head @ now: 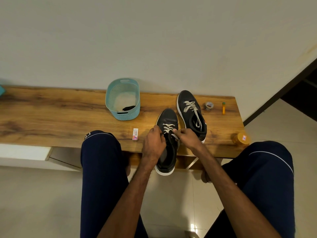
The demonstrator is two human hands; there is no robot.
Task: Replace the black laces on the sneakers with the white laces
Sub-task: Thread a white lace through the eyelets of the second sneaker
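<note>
The person wears dark navy trousers [103,169] with a thin white stripe [272,156] curving over each knee. A small white mark [87,135] sits beside the left knee. Both forearms [137,186] are bare.

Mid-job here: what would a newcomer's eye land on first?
A black sneaker overhangs the wooden table's front edge, the left-hand grip and right-hand grip busy at its half-threaded white lace. A second sneaker, white-laced, lies behind it to the right; a teal basket farther left holds black laces.

Wooden bench [51,114] bears basket [127,115], sneakers [186,98], eraser [135,134], tape [209,105], tube [223,108], jar [241,139].
</note>
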